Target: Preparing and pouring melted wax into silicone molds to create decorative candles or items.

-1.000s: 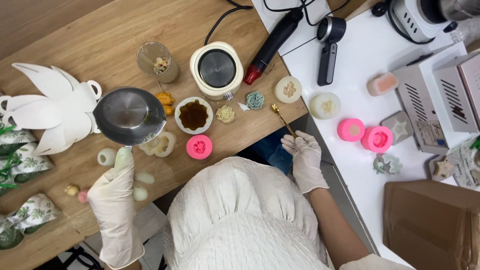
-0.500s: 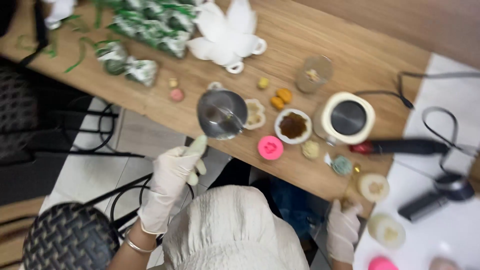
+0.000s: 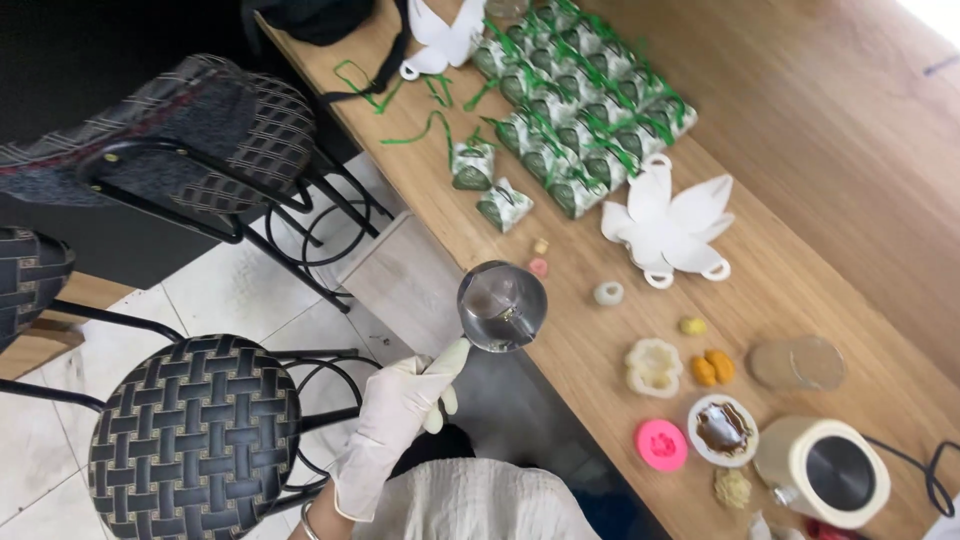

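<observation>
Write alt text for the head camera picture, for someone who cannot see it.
Seen from above, a person's gloved left hand holds a small metal pitcher by its handle over the edge of a wooden table. On the table lie green wrapped packets, a white flower-shaped holder, a pink mould and a cream-coloured pot; woven stools stand beside it.

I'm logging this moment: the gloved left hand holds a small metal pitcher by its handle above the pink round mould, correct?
Not quite. In the head view the gloved left hand does hold the small metal pitcher by its handle, but it hangs at the table's near edge, well away from the pink round mould.
</observation>
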